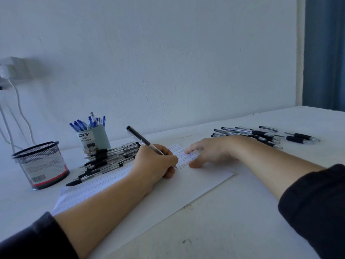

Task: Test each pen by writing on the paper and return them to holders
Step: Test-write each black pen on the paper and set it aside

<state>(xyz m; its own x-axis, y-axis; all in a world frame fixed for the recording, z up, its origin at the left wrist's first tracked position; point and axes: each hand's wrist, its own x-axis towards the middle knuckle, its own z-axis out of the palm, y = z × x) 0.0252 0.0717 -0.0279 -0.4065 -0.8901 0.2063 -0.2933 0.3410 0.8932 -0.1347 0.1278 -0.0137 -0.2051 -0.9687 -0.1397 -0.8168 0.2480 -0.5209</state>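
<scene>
Mid-desk on the paper [196, 184]: left hand [155, 163] grips pen [143, 141], tip down-right, cap up-left toward far edge; right hand [211, 150] flat, fingers straight, pressing paper.

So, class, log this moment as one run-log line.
left hand: writing with black pen | right hand: pressing paper flat | mesh cup: no pens visible | step: testing

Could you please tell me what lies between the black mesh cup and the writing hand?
In the head view, a pile of black-capped clear pens lies between the black wire-mesh cup and the left hand, overlapping the white paper sheet's far edge.
</scene>
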